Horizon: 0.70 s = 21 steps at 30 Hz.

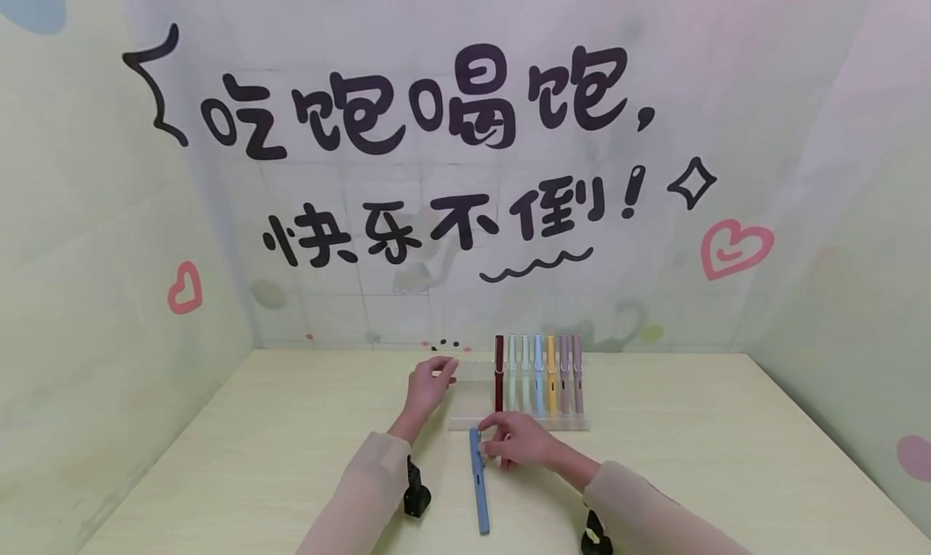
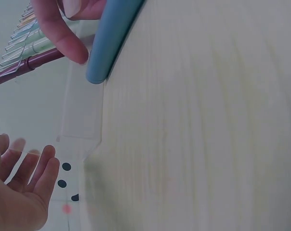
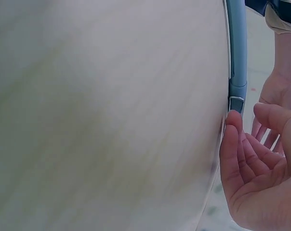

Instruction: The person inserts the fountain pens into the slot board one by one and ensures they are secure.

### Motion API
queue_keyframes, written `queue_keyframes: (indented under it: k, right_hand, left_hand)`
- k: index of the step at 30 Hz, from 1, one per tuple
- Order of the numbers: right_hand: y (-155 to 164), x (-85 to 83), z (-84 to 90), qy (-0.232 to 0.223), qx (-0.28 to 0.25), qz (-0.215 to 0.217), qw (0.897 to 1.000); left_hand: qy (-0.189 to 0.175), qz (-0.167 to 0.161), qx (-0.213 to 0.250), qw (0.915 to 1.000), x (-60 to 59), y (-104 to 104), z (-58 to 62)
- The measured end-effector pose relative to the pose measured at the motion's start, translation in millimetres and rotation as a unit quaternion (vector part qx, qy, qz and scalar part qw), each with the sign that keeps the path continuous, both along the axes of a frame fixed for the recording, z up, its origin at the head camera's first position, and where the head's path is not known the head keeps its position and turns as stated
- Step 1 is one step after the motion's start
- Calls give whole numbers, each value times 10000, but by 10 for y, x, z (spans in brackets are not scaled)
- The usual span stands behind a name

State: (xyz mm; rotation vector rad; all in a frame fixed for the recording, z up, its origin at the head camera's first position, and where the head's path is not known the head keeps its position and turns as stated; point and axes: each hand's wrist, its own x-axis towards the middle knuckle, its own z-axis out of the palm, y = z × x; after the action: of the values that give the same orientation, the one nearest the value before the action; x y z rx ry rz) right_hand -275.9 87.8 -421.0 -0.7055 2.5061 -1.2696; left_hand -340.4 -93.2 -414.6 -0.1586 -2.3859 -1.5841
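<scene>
A blue pen lies on the table in front of a clear plastic pen stand. My right hand is at the pen's clip end, fingertips by the clip. In the right wrist view the thumb is apart from the index finger, and the fingers hide the pen's end. At the stand's left edge my left hand holds the clear side between thumb and fingers. The left wrist view shows this hand at the transparent edge, its thumb partly cut off.
Several pens stand side by side in the stand's right part: a dark red pen, pale green ones, a light blue pen, a yellow pen and purple ones. Behind the table rises a printed wall.
</scene>
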Motion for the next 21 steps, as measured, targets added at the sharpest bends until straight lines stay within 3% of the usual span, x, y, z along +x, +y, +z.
queue_keyframes:
  k: [21]
  right_hand:
    - [-91, 39, 7, 286, 211, -113, 9993]
  left_hand:
    - [-104, 38, -34, 9999, -2, 0, 11]
